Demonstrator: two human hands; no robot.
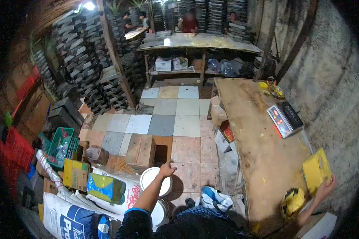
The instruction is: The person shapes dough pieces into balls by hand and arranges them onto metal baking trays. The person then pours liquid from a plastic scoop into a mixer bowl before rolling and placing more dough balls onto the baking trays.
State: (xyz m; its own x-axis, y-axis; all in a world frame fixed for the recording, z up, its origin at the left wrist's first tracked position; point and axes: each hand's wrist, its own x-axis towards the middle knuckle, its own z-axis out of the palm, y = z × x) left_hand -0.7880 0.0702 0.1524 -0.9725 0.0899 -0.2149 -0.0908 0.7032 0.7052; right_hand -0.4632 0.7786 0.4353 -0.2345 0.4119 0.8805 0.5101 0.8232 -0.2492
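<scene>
the left hand [167,170] looked loose and empty; i couldn't tell the right hand [327,186]'s grip by the yellow pack [316,169]; work seemed unfinished.

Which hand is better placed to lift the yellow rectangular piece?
Probably right: the right hand is at the yellow rectangular piece, while the left hand is out by the round white lid.
</scene>
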